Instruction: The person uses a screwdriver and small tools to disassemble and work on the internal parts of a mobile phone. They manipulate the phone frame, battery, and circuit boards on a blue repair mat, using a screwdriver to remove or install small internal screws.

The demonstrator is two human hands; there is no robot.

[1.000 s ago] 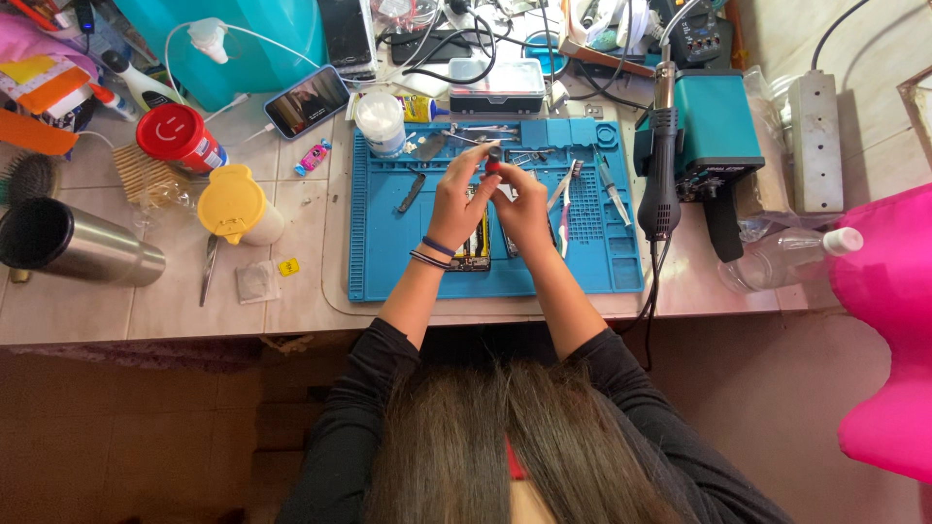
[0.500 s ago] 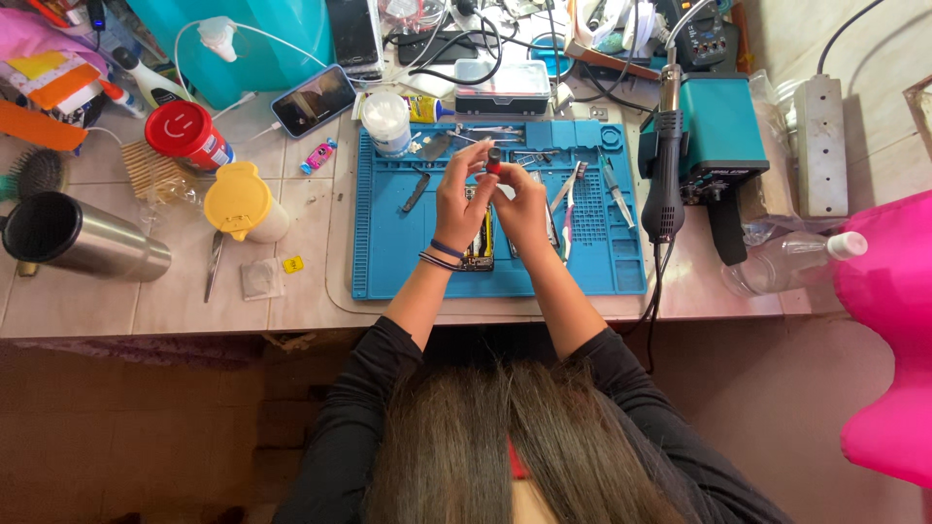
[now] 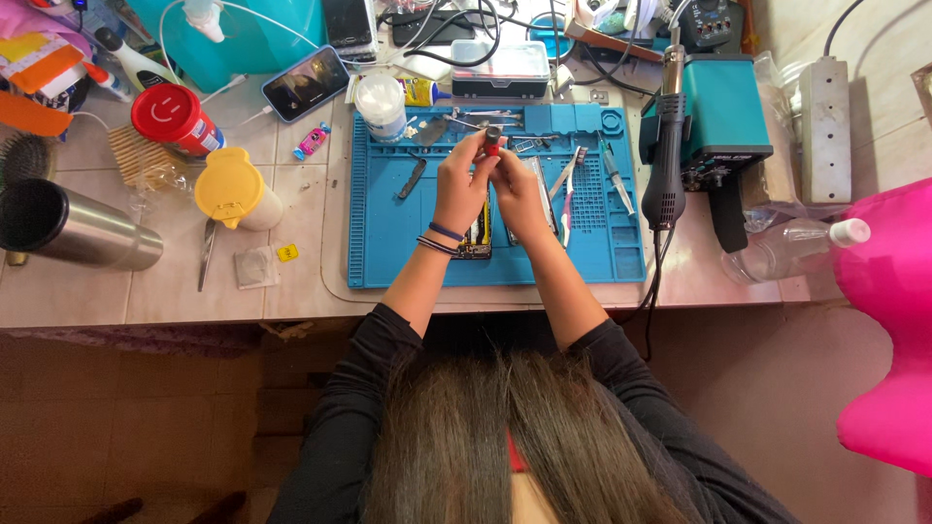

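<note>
My left hand [image 3: 459, 189], with bands on its wrist, and my right hand [image 3: 521, 191] meet over a blue work mat [image 3: 388, 228]. Together their fingertips pinch a small screwdriver [image 3: 492, 138] with a grey cap and a red collar, held upright above the mat. Under my hands lies an opened phone [image 3: 476, 240] with its insides showing, partly hidden by my wrists. The screwdriver's tip is covered by my fingers.
A black hot-air gun [image 3: 668, 165] hangs on a teal station [image 3: 723, 107] at the mat's right. A toothbrush [image 3: 568, 189] and tweezers lie on the mat. To the left stand a yellow-lidded jar [image 3: 233, 189], red-lidded jar [image 3: 175, 116] and steel flask [image 3: 78, 228]. A pink object [image 3: 888, 340] is at right.
My hands have lifted the screwdriver a little farther up the mat, away from the opened phone. Everything else on the desk stays where it was.
</note>
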